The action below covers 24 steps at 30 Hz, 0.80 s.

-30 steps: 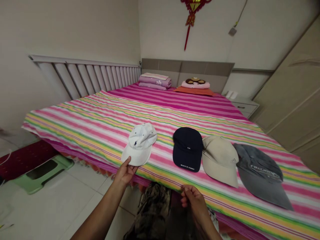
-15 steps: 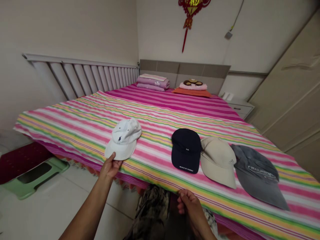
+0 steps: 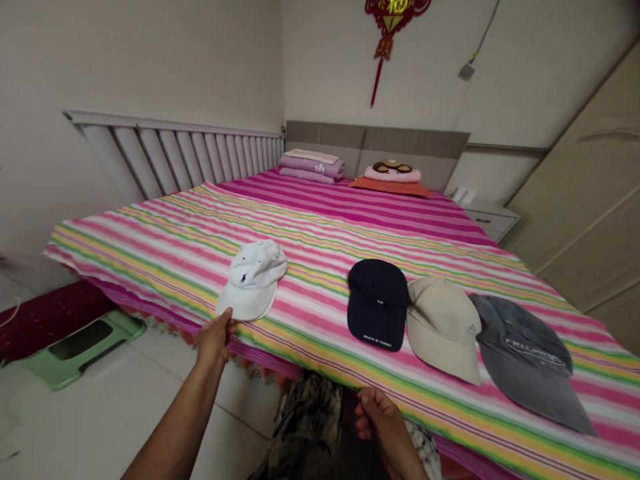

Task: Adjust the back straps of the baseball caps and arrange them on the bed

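On the striped bed (image 3: 310, 233), near edge: white baseball cap (image 3: 253, 280) lies brim-first toward your left hand (image 3: 215, 340), half open, fingertips at the brim, grip unclear. Right hand (image 3: 383, 420) is farther off, curled at the edge, holding nothing visible.

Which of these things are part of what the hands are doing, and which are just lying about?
In use: white cap at the left hand; striped bedspread at the right hand.

Just lying about: navy cap, beige cap, grey cap, green step stool.
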Motion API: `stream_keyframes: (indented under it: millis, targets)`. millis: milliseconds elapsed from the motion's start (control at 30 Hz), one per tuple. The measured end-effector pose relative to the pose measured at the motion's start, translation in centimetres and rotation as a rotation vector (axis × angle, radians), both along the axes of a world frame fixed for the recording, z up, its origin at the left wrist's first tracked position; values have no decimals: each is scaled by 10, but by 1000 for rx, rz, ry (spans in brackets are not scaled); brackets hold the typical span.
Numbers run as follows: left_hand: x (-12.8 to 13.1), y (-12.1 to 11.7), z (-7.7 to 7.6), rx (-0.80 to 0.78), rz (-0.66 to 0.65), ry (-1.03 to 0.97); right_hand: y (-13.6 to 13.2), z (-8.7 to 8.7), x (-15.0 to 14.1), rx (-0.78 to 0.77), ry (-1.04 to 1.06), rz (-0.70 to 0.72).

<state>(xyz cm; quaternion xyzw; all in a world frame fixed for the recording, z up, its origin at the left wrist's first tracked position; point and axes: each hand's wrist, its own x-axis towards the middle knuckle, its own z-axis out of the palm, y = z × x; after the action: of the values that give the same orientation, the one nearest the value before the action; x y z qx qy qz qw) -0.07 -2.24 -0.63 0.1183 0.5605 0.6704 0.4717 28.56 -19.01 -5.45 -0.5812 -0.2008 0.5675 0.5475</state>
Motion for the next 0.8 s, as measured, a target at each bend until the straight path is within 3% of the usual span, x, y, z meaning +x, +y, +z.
stream_keyframes:
  millis: [133,233,333,433,533,667,800]
  targets:
    - [2,8,21,105,-44,-75,-1,1,0,1,-8,6]
    - [9,11,39,200,-129,-162,-1,2,0,0,-18,13]
    - [20,5,47,332,-233,-277,0,5,-1,-5,-30,26]
    - [32,-6,43,500,-376,-409,4,11,-4,-2,-45,55]
    - [43,-17,31,563,-501,-447,9,21,-6,33,-63,89]
    - [58,-34,16,524,-691,-462,19,40,-3,102,-83,129]
    - [84,-65,-2,443,-932,-545,33,71,5,304,-64,179]
